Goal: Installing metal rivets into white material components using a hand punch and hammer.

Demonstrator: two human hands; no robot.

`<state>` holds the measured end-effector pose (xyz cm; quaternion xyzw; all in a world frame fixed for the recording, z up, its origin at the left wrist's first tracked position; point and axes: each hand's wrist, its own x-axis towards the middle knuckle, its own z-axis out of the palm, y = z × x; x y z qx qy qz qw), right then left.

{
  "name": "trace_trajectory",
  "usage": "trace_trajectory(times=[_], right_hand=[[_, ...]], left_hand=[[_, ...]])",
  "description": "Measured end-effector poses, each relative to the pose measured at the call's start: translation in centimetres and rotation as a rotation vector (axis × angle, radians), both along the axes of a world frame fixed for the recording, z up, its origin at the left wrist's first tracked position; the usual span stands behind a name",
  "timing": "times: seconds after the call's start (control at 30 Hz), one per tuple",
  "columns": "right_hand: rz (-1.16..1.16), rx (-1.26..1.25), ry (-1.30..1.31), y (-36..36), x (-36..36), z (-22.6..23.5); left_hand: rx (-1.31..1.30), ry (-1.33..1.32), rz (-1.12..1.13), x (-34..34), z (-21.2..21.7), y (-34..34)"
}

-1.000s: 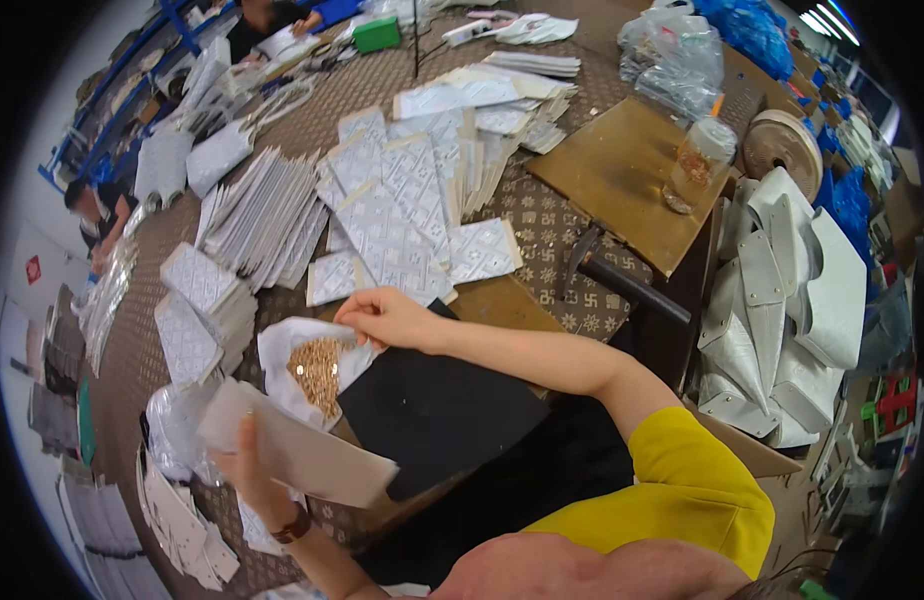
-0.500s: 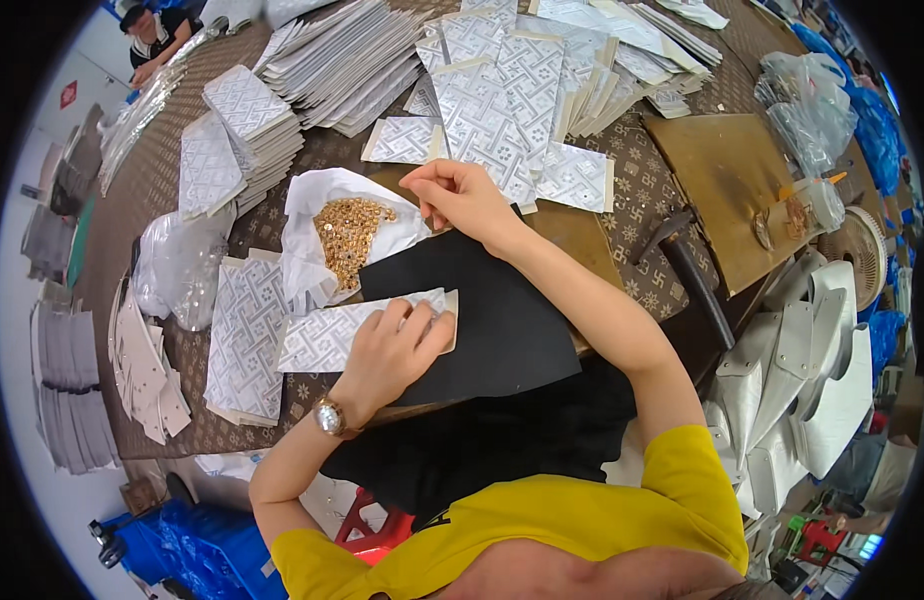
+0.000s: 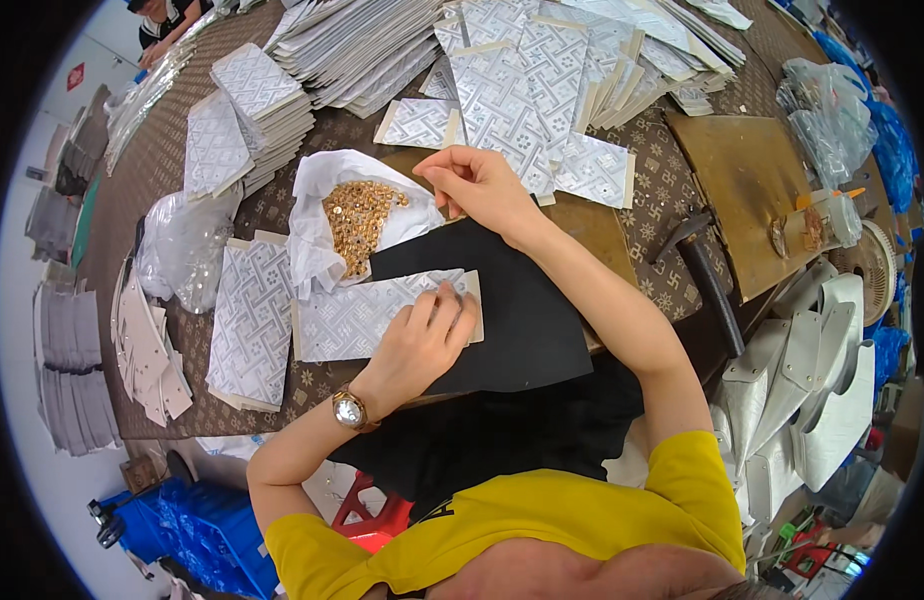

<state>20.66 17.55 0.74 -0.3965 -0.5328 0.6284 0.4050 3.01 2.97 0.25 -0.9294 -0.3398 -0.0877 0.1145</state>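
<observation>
Hands at a black mat, one pressing a patterned silver sheet, one pinching near a heap of gold studs.

The left hand [image 3: 422, 335], a watch at its wrist, lies flat with fingers close together on a silver patterned sheet [image 3: 367, 315], which rests half on the black mat [image 3: 502, 300] and half off its left edge. The right hand [image 3: 477, 185] hovers at the mat's far edge, thumb and forefinger pinched together; what they grip is too small to tell. Just left of the mat's far corner sits white paper [image 3: 327, 215] holding a pile of small gold studs [image 3: 357, 220]. A stack of matching patterned sheets [image 3: 247, 325] lies left of the mat; more stacks [image 3: 542, 80] spread beyond it.
</observation>
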Motion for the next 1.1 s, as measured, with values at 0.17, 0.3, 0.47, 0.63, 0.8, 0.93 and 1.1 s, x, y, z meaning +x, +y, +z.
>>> trace_trajectory(times=[0.17, 0.3, 0.47, 0.63, 0.8, 0.93, 1.1], right_hand=[[-0.037, 0.125, -0.066, -0.2, 0.7, 0.9], [-0.267, 0.472, -0.125, -2.2, 3.4, 5.4], [-0.585, 0.765, -0.539, -7.8, 9.9, 6.6], [-0.68, 0.78, -1.199, -12.6, 20.5, 0.3], [-0.728, 0.677, -1.585, -15.6, 23.7, -2.6], [-0.708, 0.668, -1.496, -15.8, 23.6, -3.0], [-0.547, 0.032, -0.865, -16.7, 16.3, 2.6]], left_hand=[[-0.136, -0.049, 0.05, 0.3, 0.1, -2.0], [-0.198, -0.173, 0.059, -0.8, 0.0, -1.7], [-0.276, -0.326, 0.039, -2.8, -1.0, -2.4], [-0.308, -0.373, 0.024, -3.0, -1.0, -2.0], [-0.336, -0.431, 0.011, -3.1, -1.4, -1.9], [-0.343, -0.469, 0.017, -3.3, -1.6, -1.8], [-0.361, -0.492, 0.033, -3.0, -0.9, -1.9]])
